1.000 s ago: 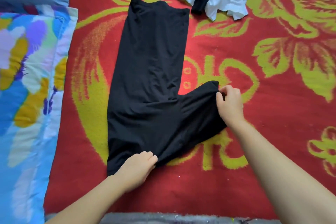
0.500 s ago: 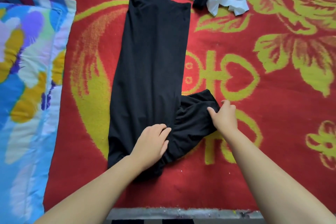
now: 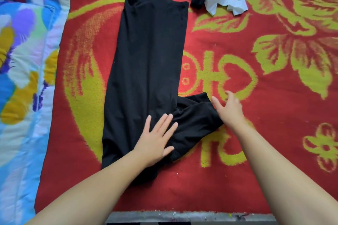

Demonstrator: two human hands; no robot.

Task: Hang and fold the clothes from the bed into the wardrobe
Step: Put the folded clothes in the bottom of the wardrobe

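Evidently soft, limp black knit garment (image 3: 146,71), spread lengthwise on red-and-yellow patterned blanket (image 3: 274,97), side flap bunched. Left hand (image 3: 155,139) pressed flat on cloth, fingers straight. Right hand (image 3: 228,109) blurred at flap's edge, fingers spread, gripping nothing. Light, non-slippery; best pinched at flap corner.

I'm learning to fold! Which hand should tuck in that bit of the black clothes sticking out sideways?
Probably the right hand. It sits open at the end of the sideways flap of the black garment, ready to push it over. The left hand lies flat on the cloth, pinning it down.
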